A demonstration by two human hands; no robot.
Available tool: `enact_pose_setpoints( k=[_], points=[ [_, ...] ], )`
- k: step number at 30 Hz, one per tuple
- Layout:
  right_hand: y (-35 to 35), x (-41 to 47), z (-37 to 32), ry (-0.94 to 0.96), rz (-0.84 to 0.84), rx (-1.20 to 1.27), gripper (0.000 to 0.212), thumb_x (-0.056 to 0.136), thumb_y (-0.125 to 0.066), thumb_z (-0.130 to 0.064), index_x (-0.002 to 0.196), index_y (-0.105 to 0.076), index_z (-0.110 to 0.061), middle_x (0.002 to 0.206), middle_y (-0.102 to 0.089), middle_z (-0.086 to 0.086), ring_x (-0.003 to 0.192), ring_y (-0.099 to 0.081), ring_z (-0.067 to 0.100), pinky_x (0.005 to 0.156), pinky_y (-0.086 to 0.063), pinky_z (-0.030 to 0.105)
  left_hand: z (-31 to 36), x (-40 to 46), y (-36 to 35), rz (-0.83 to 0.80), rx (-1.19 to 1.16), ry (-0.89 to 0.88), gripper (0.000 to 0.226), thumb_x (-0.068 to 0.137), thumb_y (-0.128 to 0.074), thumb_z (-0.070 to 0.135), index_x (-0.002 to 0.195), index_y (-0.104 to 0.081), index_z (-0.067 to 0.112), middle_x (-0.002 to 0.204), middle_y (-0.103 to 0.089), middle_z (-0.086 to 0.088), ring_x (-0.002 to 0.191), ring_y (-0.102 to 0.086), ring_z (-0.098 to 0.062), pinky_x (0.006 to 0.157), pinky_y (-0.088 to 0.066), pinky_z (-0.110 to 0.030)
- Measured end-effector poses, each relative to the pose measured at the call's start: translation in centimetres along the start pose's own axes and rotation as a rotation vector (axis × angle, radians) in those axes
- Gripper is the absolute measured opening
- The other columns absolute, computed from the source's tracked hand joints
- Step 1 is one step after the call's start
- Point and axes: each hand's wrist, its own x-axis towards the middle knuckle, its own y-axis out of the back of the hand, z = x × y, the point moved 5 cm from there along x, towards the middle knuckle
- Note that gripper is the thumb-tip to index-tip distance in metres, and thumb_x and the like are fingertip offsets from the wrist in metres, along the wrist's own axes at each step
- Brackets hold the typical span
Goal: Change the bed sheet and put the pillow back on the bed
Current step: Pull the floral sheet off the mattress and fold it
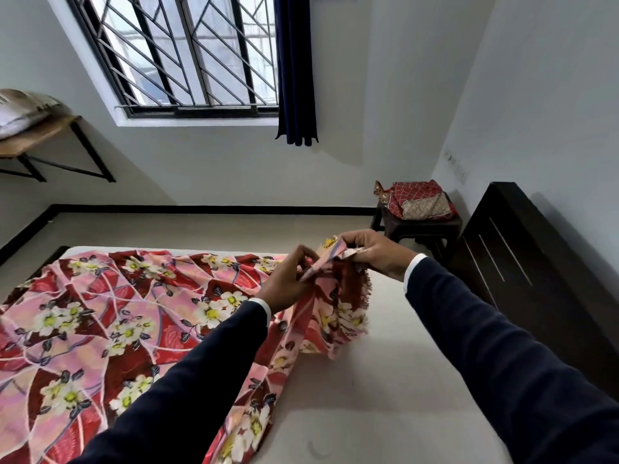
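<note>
A red and pink floral bed sheet lies rumpled over the left part of the bare white mattress. One edge of it is lifted above the bed's middle. My left hand pinches that raised edge, and my right hand grips the same edge a little to the right. A pillow rests on a wooden wall shelf at the far left.
A dark headboard runs along the bed's right side. A dark stool in the corner carries a folded red cloth. Behind the bed are a barred window, a navy curtain and open floor.
</note>
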Motion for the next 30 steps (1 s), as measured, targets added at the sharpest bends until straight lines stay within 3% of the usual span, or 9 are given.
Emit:
enact_pose_setpoints(
  k=[5, 8, 10, 14, 17, 20, 24, 27, 30],
  points=[
    [3.4, -2.3, -2.5, 0.118, 0.043, 0.470, 0.014, 0.070, -0.084, -0.022, 0.081, -0.076, -0.018, 0.077, -0.071, 0.001, 0.067, -0.068, 0.010, 0.065, -0.057, 0.021, -2.5, -0.4, -0.1, 0.050, 0.265, 0.030, 0.010, 0.095, -0.064, 0.012, 0.099, -0.073, 0.016, 0.094, -0.058, 0.000, 0.084, -0.056, -0.018, 0.074, -0.044, -0.027],
    [6.9, -2.9, -1.9, 0.142, 0.293, 0.626, 0.063, 0.043, -0.099, -0.036, 0.097, -0.078, -0.012, 0.093, -0.074, 0.011, 0.081, -0.072, 0.023, 0.082, -0.059, 0.033, -4.3, -0.7, 0.0, 0.054, 0.304, 0.114, 0.021, 0.095, -0.066, 0.014, 0.114, -0.074, 0.011, 0.106, -0.061, -0.005, 0.094, -0.059, -0.020, 0.084, -0.049, -0.031],
    [8.8, -3.2, -1.3, 0.133, 0.457, 0.725, 0.075, 0.060, -0.093, -0.039, 0.121, -0.066, -0.004, 0.113, -0.067, 0.021, 0.103, -0.064, 0.035, 0.103, -0.049, 0.050, -5.2, -1.2, 0.5, 0.086, 0.277, 0.164, 0.018, 0.095, -0.066, 0.014, 0.111, -0.075, 0.013, 0.101, -0.065, -0.003, 0.090, -0.063, -0.019, 0.082, -0.054, -0.035],
    [11.1, -3.5, -1.3, 0.153, 0.630, 0.837, 0.030, 0.096, -0.058, -0.031, 0.094, -0.073, -0.006, 0.094, -0.074, 0.015, 0.085, -0.071, 0.027, 0.083, -0.060, 0.038, -7.0, -2.3, 1.8, 0.214, 0.175, 0.282, 0.015, 0.096, -0.065, 0.014, 0.108, -0.075, 0.015, 0.095, -0.072, -0.001, 0.083, -0.066, -0.016, 0.070, -0.054, -0.021],
    [13.0, -3.2, 2.7, 0.054, 0.922, 0.429, 0.017, 0.091, -0.070, -0.026, 0.088, -0.065, -0.010, 0.073, -0.071, 0.003, 0.059, -0.067, 0.015, 0.057, -0.058, 0.027, -7.3, -2.3, 2.6, 0.281, 0.120, 0.316, 0.017, 0.098, -0.064, 0.015, 0.111, -0.074, 0.011, 0.098, -0.073, -0.005, 0.082, -0.067, -0.013, 0.069, -0.057, -0.018],
    [10.7, -1.2, 8.8, -0.189, 0.790, -0.015, 0.060, 0.069, -0.086, -0.047, 0.118, -0.062, -0.021, 0.111, -0.071, 0.004, 0.098, -0.071, 0.025, 0.087, -0.059, 0.045, -6.6, -1.5, 2.4, 0.218, 0.157, 0.261, 0.014, 0.097, -0.064, 0.013, 0.106, -0.074, 0.013, 0.095, -0.075, -0.005, 0.085, -0.071, -0.019, 0.079, -0.061, -0.041],
    [-2.1, 0.3, 5.6, -0.119, 0.130, -0.235, 0.080, 0.083, -0.081, -0.029, 0.151, -0.038, -0.032, 0.144, -0.044, -0.007, 0.128, -0.048, 0.011, 0.108, -0.040, 0.027, -4.0, -0.7, 1.1, 0.154, 0.198, 0.155, 0.016, 0.099, -0.062, 0.023, 0.107, -0.073, 0.015, 0.090, -0.073, 0.001, 0.078, -0.069, -0.014, 0.070, -0.058, -0.028],
    [-5.5, 1.8, 5.1, -0.014, -0.024, -0.385, 0.063, 0.080, -0.077, -0.009, 0.139, -0.055, -0.017, 0.123, -0.064, -0.006, 0.106, -0.058, -0.007, 0.094, -0.043, 0.010, -1.5, -0.6, 0.0, 0.107, 0.321, 0.024, 0.016, 0.100, -0.059, 0.017, 0.096, -0.071, 0.008, 0.079, -0.068, 0.000, 0.069, -0.062, -0.014, 0.064, -0.051, -0.027],
    [-4.1, 3.0, 5.1, -0.034, 0.157, -0.398, 0.029, 0.075, -0.068, 0.001, 0.103, -0.074, -0.006, 0.081, -0.070, -0.001, 0.063, -0.062, -0.003, 0.070, -0.058, 0.032, -0.9, -1.0, 0.4, 0.118, 0.396, -0.010, 0.021, 0.100, -0.060, 0.025, 0.080, -0.058, 0.018, 0.067, -0.057, 0.007, 0.060, -0.053, -0.011, 0.056, -0.042, -0.027]
  ],
)
